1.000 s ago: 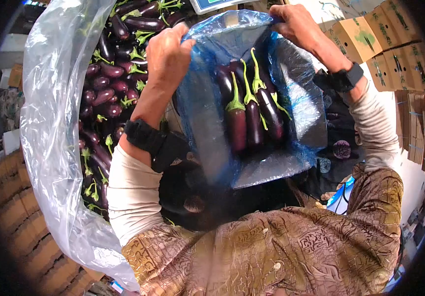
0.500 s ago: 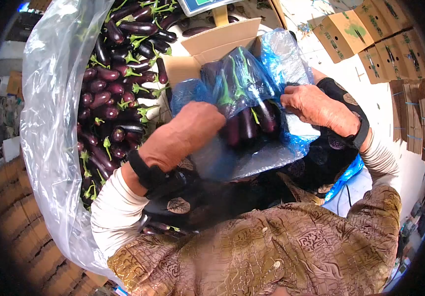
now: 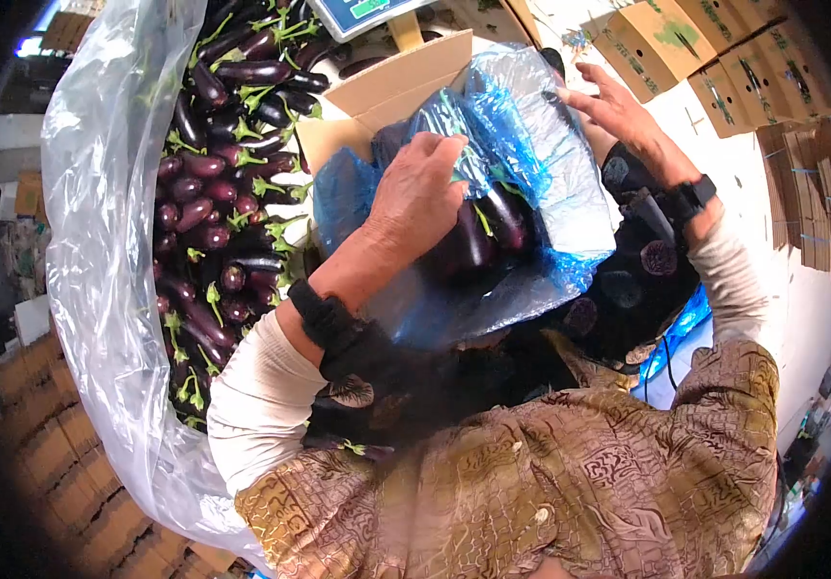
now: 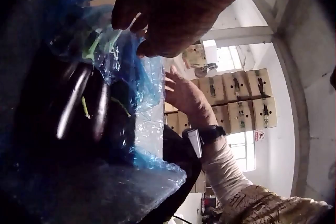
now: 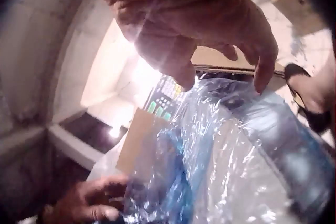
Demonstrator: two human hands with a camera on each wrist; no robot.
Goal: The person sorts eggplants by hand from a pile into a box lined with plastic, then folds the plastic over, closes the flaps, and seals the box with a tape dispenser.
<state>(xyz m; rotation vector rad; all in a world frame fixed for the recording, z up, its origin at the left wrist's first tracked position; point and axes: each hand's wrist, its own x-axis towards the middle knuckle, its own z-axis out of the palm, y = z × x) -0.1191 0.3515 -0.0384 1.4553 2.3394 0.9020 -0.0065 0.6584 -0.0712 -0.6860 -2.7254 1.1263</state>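
Observation:
Several dark purple eggplants [image 3: 504,217] with green stems lie in a cardboard box [image 3: 411,82] lined with blue plastic film [image 3: 502,116]. Part of the film is folded over their stem ends. My left hand [image 3: 417,193] is over the film at the left side of the eggplants, its fingers loosely bent; in the right wrist view its thumb stands apart from the fingers. At the box's far right side, my right hand [image 3: 618,106] has its fingers spread, fingertips close over the film [image 5: 236,145] that hangs over the side.
A heap of loose eggplants [image 3: 213,193] lies to the left, bordered by a clear plastic sheet [image 3: 97,241]. Behind the box stands a scale with a display [image 3: 367,12]. Printed cartons [image 3: 666,43] are at the back right, with flattened cardboard [image 3: 811,193] below them.
The film was held up at the far side, then brought down over the eggplants' stem ends. Since then, my right hand has let go and moved away toward the back; my left hand has moved slightly up.

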